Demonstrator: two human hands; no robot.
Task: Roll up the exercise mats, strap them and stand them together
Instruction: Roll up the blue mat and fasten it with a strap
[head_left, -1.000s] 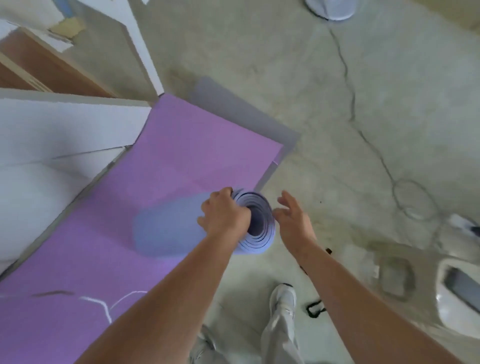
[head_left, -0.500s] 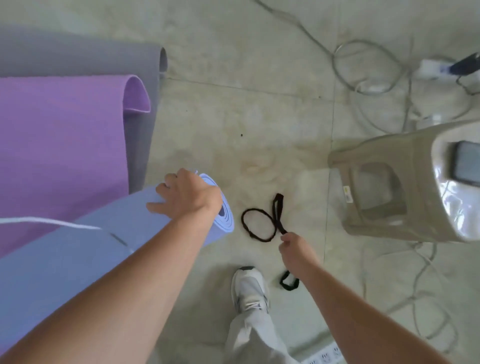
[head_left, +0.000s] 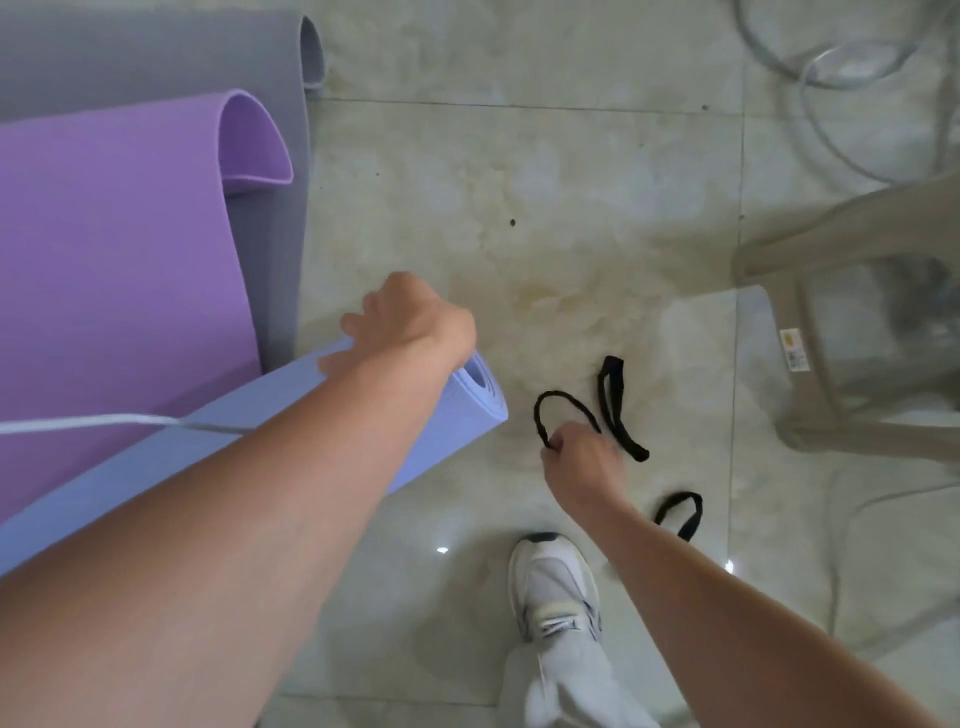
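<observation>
1. Blue exercise mat (head_left: 457, 421), rolled into a tube, lies slanted across the lower left of the scene. Its long axis runs from bottom left up to the right, and its spiral end faces the centre of the tiled floor (head_left: 519, 182).
2. Left hand (head_left: 410, 322) is curled over the roll right at that end, clamping it closed.
3. Right hand (head_left: 582, 457) is apart from the left, lower and to the right. It pinches a thin black strap loop (head_left: 561, 396) just beside the mat's end.
4. Two more black straps lie on the floor: one (head_left: 631, 445) just right of the held loop, another (head_left: 678, 497) nearer the grey shoe (head_left: 553, 587).
5. Judgement: rolling of this mat looks finished and strapping comes next. The loop sits off the open end and in line with the tube, so the right hand is better placed to slide it on.
6. Purple mat (head_left: 119, 234) and grey mat (head_left: 156, 57) lie flat and overlapped at upper left, edges curling, not yet rolled.
7. Beige plastic stool (head_left: 810, 260) stands at right.
</observation>
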